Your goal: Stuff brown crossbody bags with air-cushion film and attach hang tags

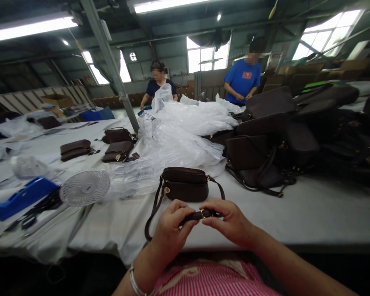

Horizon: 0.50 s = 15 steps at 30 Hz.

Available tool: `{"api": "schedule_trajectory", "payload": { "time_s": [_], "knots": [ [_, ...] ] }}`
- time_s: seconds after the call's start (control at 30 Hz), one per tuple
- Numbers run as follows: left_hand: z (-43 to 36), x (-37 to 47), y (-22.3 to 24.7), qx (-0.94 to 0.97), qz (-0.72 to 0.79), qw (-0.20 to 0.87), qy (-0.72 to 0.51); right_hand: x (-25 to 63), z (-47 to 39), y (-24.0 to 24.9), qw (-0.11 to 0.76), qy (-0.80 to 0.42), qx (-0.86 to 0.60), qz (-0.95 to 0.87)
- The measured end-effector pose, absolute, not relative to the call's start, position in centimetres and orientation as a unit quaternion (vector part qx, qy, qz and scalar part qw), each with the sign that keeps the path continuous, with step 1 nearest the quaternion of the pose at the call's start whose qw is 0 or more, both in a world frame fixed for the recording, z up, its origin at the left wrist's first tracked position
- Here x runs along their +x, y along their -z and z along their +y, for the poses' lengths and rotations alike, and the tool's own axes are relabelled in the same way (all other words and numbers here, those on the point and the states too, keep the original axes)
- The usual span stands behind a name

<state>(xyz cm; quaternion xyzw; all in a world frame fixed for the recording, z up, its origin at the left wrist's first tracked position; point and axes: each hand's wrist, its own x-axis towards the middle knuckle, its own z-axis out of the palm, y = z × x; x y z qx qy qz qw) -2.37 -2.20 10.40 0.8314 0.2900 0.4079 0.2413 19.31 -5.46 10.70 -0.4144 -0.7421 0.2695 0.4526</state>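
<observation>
A small dark brown handbag (188,186) stands upright on the white-covered table, with a round gold charm (167,190) at its left front. Its shoulder strap (156,211) loops down from both ends toward me. My left hand (174,224) pinches the strap between thumb and fingers, left of a gold buckle (206,213). On the buckle's right side, my right hand (226,218) grips the same strap, thumb and forefinger at the buckle. Both hands are just in front of the bag, above the table's near edge.
Clear plastic bags (185,135) are heaped behind the handbag. Many brown bags (265,144) pile up on the right. A round white fan (85,188) and a blue tray (21,198) lie left, near several finished-looking bags (119,150). Two people (243,78) stand across the table.
</observation>
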Motion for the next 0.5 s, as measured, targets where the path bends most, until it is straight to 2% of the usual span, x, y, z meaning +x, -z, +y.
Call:
{"api": "schedule_trajectory", "payload": {
  "time_s": [0.07,0.17,0.23,0.37,0.5],
  "knots": [
    [-2.5,-3.1,-10.6,0.835,0.315,0.255,-0.373,19.3,-5.6,-10.7,0.458,-0.271,-0.409,-0.741],
    [-2.9,-3.2,-10.9,0.821,0.340,0.344,-0.304,19.3,-5.9,-10.7,0.464,-0.287,-0.396,-0.738],
    [-3.0,-2.6,-11.0,0.802,0.344,0.381,-0.305,19.0,-6.0,-10.6,0.461,-0.298,-0.397,-0.736],
    [-2.8,-0.9,-11.1,0.790,0.331,0.384,-0.345,18.8,-6.0,-10.5,0.468,-0.302,-0.412,-0.721],
    [-2.2,-1.1,-11.2,0.778,0.299,0.454,-0.316,19.6,-5.8,-10.8,0.484,-0.297,-0.419,-0.708]
  ]
}}
